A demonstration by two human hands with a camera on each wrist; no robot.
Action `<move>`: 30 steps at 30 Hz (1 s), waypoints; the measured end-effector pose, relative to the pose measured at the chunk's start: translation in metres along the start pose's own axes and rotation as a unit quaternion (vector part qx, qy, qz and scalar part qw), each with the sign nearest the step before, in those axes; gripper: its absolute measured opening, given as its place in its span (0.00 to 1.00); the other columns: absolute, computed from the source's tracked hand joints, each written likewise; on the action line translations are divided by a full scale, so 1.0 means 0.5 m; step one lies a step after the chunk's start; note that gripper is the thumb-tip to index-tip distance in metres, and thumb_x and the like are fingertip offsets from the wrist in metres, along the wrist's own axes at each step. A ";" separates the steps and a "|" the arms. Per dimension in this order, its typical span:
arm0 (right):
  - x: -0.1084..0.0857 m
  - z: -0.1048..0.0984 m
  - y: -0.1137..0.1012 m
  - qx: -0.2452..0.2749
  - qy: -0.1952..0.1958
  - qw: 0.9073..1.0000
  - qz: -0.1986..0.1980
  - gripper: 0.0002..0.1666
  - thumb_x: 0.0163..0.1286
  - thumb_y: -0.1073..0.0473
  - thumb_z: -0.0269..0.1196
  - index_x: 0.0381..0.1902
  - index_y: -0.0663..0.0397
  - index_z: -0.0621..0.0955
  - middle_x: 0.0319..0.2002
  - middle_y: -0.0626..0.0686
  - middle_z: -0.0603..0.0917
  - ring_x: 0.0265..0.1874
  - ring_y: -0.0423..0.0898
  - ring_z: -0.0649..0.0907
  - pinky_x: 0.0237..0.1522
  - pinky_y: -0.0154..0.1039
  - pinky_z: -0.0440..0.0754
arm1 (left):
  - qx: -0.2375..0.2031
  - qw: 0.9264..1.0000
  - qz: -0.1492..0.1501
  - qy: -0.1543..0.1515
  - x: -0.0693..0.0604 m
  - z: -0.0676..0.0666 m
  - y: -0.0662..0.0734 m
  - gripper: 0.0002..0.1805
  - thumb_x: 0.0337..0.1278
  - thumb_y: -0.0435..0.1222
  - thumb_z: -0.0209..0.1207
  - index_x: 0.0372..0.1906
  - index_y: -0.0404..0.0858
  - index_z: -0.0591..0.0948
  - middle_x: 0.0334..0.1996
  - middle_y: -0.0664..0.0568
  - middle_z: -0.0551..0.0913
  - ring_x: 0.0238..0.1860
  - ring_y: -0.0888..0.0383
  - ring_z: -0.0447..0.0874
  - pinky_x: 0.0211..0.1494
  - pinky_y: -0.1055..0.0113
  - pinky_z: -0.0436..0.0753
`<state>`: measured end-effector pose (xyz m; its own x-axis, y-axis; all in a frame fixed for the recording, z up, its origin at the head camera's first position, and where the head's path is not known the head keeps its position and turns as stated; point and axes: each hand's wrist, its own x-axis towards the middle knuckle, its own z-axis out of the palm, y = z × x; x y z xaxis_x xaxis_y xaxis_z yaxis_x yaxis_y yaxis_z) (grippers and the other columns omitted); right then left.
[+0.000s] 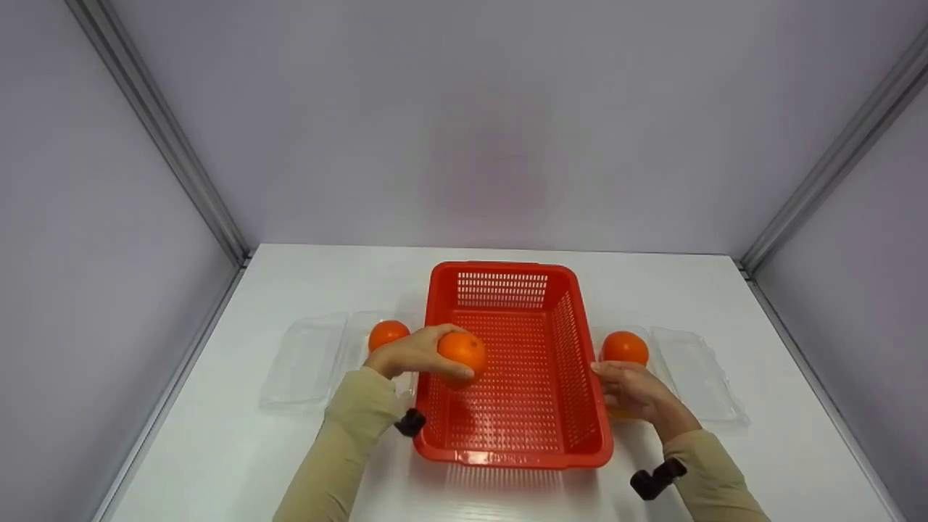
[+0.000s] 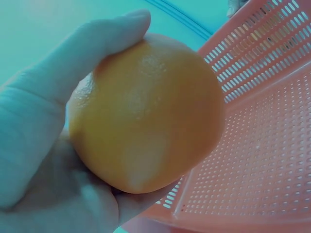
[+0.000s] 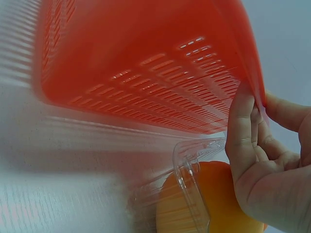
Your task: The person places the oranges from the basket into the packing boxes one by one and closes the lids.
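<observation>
My left hand [image 1: 415, 352] grips an orange [image 1: 462, 351] over the left side of the red plastic basket [image 1: 518, 391]. In the left wrist view, the thumb and fingers wrap around this orange [image 2: 150, 116], with the perforated basket wall behind it. My right hand [image 1: 641, 391] pinches the basket's right rim between thumb and fingers. The right wrist view shows the fingers beneath the rim, against the outer side of the basket [image 3: 146, 53]. Just below that hand, an orange [image 3: 221, 194] sits in a clear plastic container [image 3: 187, 170]. No fruit shows inside the basket.
Another orange [image 1: 388, 335] lies left of the basket in a clear clamshell, its lid [image 1: 304, 359] folded out leftward. On the right, an orange [image 1: 625, 348] sits beside another clear lid [image 1: 699, 373]. Pale walls enclose the white table [image 1: 217, 449].
</observation>
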<state>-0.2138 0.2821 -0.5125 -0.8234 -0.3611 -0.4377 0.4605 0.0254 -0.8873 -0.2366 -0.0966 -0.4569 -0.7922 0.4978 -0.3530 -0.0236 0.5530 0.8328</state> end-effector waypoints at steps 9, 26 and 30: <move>-0.001 0.000 0.000 0.005 -0.003 1.000 0.000 0.12 0.73 0.52 0.55 0.39 0.50 0.83 0.32 0.44 0.87 0.32 0.38 0.85 0.40 0.33 0.85 | -0.026 1.000 -0.009 0.008 -0.010 -0.009 0.001 0.40 0.41 0.52 0.72 0.63 0.51 0.70 0.55 0.51 0.78 0.53 0.52 0.77 0.58 0.56 0.78; 0.000 -0.001 0.001 -0.011 -0.002 1.000 -0.005 0.14 0.74 0.52 0.55 0.43 0.54 0.82 0.33 0.44 0.87 0.33 0.39 0.86 0.41 0.33 0.85 | -0.032 0.998 -0.014 0.051 -0.036 -0.035 -0.016 0.40 0.43 0.52 0.70 0.65 0.50 0.69 0.55 0.50 0.78 0.53 0.52 0.76 0.60 0.55 0.75; 0.003 0.000 0.001 -0.001 -0.003 1.000 -0.004 0.13 0.74 0.53 0.54 0.39 0.51 0.83 0.31 0.44 0.87 0.32 0.39 0.86 0.40 0.33 0.85 | -0.030 0.997 -0.025 0.059 -0.038 -0.039 -0.021 0.41 0.42 0.54 0.70 0.65 0.50 0.68 0.55 0.50 0.78 0.53 0.52 0.76 0.60 0.54 0.75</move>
<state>-0.2144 0.2815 -0.5137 -0.8249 -0.3664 -0.4305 0.4536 0.0253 -0.8908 -0.2331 -0.1250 -0.4506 -0.8554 0.3869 -0.3444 -0.0982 0.5318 0.8412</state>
